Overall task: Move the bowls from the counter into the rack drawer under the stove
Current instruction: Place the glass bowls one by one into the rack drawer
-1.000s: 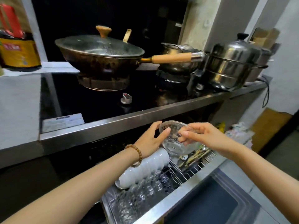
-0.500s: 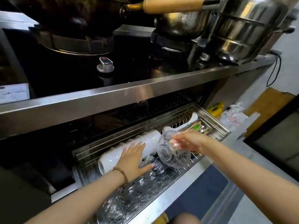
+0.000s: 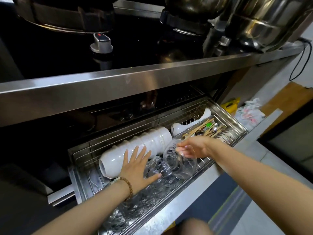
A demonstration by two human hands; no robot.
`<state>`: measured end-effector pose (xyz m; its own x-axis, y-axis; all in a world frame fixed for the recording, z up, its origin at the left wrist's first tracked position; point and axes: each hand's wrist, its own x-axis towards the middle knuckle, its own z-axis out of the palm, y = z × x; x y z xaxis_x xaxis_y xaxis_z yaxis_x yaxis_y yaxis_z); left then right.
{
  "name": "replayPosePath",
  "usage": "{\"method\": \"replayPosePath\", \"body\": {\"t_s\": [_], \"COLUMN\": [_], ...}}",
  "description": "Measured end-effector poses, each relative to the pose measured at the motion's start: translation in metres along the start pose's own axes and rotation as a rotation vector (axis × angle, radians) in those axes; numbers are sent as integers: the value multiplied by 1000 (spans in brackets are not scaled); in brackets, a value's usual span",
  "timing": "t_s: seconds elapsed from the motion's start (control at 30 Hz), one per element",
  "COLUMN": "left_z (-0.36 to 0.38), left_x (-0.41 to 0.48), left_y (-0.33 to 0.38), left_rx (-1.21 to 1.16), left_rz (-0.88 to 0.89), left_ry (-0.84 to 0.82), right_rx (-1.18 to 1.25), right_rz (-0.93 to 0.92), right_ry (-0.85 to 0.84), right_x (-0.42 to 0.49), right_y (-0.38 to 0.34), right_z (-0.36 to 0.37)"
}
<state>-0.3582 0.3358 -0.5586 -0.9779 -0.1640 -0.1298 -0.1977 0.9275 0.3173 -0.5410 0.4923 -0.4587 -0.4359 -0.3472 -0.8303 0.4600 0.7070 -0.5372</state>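
In the head view, the person is leaning over the open rack drawer (image 3: 237, 123) under the stove (image 3: 67, 61). The right hand (image 3: 191, 147) is pinching the rim of a clear glass bowl (image 3: 179, 162) between fingertips and thumb, the fingers curled closed on it. The bowl is lying on its side inside the drawer, its base pointing left and touching the end of a row of glass bowls (image 3: 152, 192) that is running along the drawer's front edge. The left hand (image 3: 137, 164) is lying flat with fingers spread wide and gripping nothing; its fingers are resting on a stack of white bowls (image 3: 135, 146) lying on its side behind the glass row, and its thumb is reaching to the glass bowls just left of the held one. A bead bracelet (image 3: 125, 185) is sitting on the left wrist. In the drawer's right compartment, a white spoon (image 3: 189, 123) and a bundle of chopsticks (image 3: 201, 128) are lying. Above, a knob (image 3: 101, 43) is standing on the dark stove top, and steel pots (image 3: 264, 22) are sitting at the right.
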Motion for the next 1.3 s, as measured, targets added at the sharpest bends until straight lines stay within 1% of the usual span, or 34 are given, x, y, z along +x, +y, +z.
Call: {"method": "replayPosePath", "body": {"t_s": [0.13, 0.3, 0.47, 0.53, 0.63, 0.7, 0.8, 0.97, 1.1, 1.23, 1.3], "left_z": [0, -1, 1, 1, 2, 2, 4, 4, 4, 3, 3], "left_x": [-1, -2, -1, -1, -1, 0, 0, 1, 0, 0, 0], "left_y": [-1, -1, -1, -1, -1, -2, -2, -2, -3, -2, -2], "left_rx": [-3, -8, -16, -24, -26, -16, -12, -11, -11, 3, -2], "left_rz": [3, 4, 5, 9, 7, 7, 6, 10, 10, 6, 6], "left_ry": [-1, -7, 0, 4, 7, 4, 8, 8, 8, 1, 1], "right_rx": [-70, -93, -102, -136, -262, -314, -324, -346, -334, -400, -395], "right_rz": [65, 103, 101, 75, 33, -4, -37, -57, -40, 34, 48], "right_ry": [-79, -80, -130, -121, -126, -96, -43, -12, -77, -221, -252], "right_x": [9, 18, 20, 20, 18, 16, 14, 12, 16, 14, 15], "right_y": [-3, -5, -8, -7, -7, -7, -8, -8, -7, -5, -4], "right_z": [8, 14, 18, 19, 24, 28, 31, 31, 36, 41, 40]}}
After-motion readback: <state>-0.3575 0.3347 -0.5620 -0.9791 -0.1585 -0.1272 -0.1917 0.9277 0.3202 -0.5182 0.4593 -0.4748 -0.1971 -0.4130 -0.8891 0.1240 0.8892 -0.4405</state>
